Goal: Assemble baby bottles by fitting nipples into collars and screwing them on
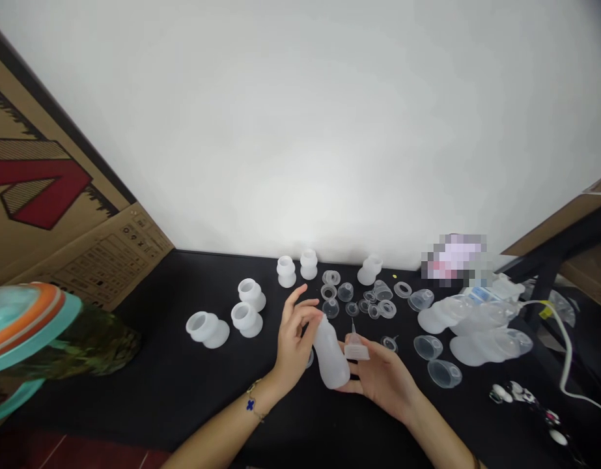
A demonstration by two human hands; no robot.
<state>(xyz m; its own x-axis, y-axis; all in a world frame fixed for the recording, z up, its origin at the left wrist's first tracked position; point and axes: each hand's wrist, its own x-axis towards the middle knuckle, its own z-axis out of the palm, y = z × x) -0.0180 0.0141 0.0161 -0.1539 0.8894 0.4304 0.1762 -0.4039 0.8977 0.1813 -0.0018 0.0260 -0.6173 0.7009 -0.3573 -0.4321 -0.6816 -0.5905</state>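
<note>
My left hand (295,342) pinches the narrow upper end of a whitish squeeze bottle (331,355) between thumb and fingertips, the other fingers raised. The bottle is tilted, its rounded end toward me. In my right hand (385,381) is a clear threaded cap with a pointed tip (356,350), held near the thumb. Fingers of that hand also reach to the bottle's lower side. A clear ring (310,358) lies partly hidden behind the left hand and bottle. Beyond the right thumb lies a small clear disc with a thin stem (390,344).
Several open white bottles (248,319) stand at left and back. Clear rings (387,309) and domed covers (445,374) are scattered at centre and right. Capped bottles (493,345) lie at right, near a white cable (568,352). A large jug (85,339) stands left beside cardboard (99,260).
</note>
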